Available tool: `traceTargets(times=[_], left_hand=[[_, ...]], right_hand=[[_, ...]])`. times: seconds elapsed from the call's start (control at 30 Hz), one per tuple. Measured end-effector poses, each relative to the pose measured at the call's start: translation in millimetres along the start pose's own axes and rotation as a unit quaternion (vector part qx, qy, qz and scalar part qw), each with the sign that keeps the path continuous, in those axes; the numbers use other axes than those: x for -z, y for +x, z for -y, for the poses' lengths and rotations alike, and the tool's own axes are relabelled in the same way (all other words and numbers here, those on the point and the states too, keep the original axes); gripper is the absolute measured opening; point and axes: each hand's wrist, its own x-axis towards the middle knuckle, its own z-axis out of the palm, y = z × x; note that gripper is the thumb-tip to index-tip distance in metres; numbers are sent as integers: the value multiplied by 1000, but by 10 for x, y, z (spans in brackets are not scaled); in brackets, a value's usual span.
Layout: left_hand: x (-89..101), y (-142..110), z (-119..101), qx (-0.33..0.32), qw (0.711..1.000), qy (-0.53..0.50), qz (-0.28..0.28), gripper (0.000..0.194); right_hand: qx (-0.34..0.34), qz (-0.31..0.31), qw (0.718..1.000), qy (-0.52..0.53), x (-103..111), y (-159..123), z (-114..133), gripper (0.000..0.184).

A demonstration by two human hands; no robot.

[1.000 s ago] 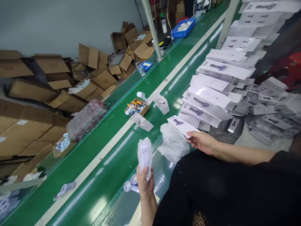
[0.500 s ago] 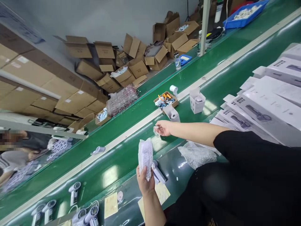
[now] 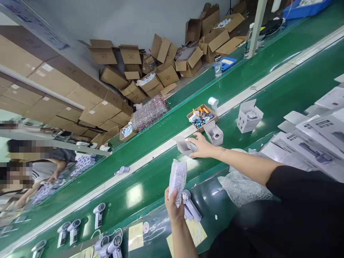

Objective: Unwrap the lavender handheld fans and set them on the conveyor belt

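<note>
My left hand [image 3: 174,208] grips a long bubble-wrapped package [image 3: 177,179] and holds it upright above the near edge of the green belt. Farther out, my right hand [image 3: 202,145] has its fingers bent round the right side of a small open white box [image 3: 183,146] at the belt; its flaps stand up. To its right is another open white box [image 3: 214,134] with a round white part inside. Just below the wrapped package, a pale handheld fan [image 3: 192,207] lies on the near ledge.
A third open box [image 3: 249,116] stands on the belt, beside stacked printed cartons [image 3: 317,143]. A cardboard tray of small parts [image 3: 202,116] sits by the divider. Bubble bags [image 3: 245,184] lie near my right arm. Several fans [image 3: 99,215] are at lower left; co-workers [image 3: 40,172] work at far left.
The view has swung, so most things sit farther right or lower. The white box by my right hand now shows its raised flaps. My left hand keeps holding the wrapped package.
</note>
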Motion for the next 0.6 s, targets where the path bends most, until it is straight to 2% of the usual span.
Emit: traceTargets(times=[0.07,0.13,0.17,0.27,0.33,0.37,0.4,0.47,0.53,0.6], left_hand=[[-56,70,-114,-19,1000,4,3,37],[-191,134,-234,-38,999,12,27,35],[-284,168,-291,-43,998,23,51,35],[-622,296,-433,-56,986,118,99,32],[-846,405,-515,-88,962,246,75,31],[-953,458,-557,-109,937,328,55,30],[-1058,505,-602,-128,899,416,42,29],[-1288,567,-698,-152,793,588,45,27],[-1572,596,-793,-163,683,710,64,30],[-1904,626,-876,-165,604,774,92,33]], right_hand=[[25,47,996,-71,-104,82,-211,92],[42,112,990,-78,-202,222,-409,90],[52,125,988,-73,-238,288,-492,88],[107,119,985,-67,-279,395,-657,79],[142,119,980,-72,-265,398,-698,75],[142,120,980,-74,-253,391,-705,75],[132,121,981,-77,-242,385,-707,77],[97,119,984,-88,-224,386,-712,80],[69,106,987,-96,-212,403,-728,81],[42,75,992,-91,-201,417,-753,82]])
